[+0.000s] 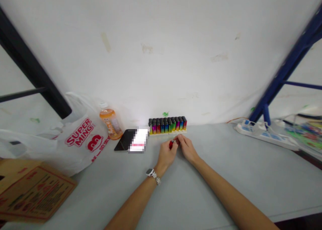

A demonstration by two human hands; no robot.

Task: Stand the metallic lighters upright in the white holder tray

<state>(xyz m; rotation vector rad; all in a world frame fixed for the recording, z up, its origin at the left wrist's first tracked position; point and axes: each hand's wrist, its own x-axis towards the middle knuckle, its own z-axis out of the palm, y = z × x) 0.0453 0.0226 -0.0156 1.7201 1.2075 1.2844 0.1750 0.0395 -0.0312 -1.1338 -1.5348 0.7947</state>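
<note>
A small red lighter (171,144) shows between the thumb and fingers of my left hand (166,154), which is closed around it. Most of its body is hidden by the fingers. My right hand (188,149) is beside it, fingers curled and pinched together near the lighter's top; whatever they grip is too small to make out. Just behind both hands, a pale tray (166,134) holds several rows of upright, shiny multicoloured lighters (169,126) with black tops.
Left of the tray lie a dark tablet (125,140) and a blurred bright sheet or screen (139,140). Farther left are an orange drink bottle (110,122), a white plastic bag (72,146) and a cardboard box (37,191). A power strip (266,136) lies at the right, below a blue metal post (281,69).
</note>
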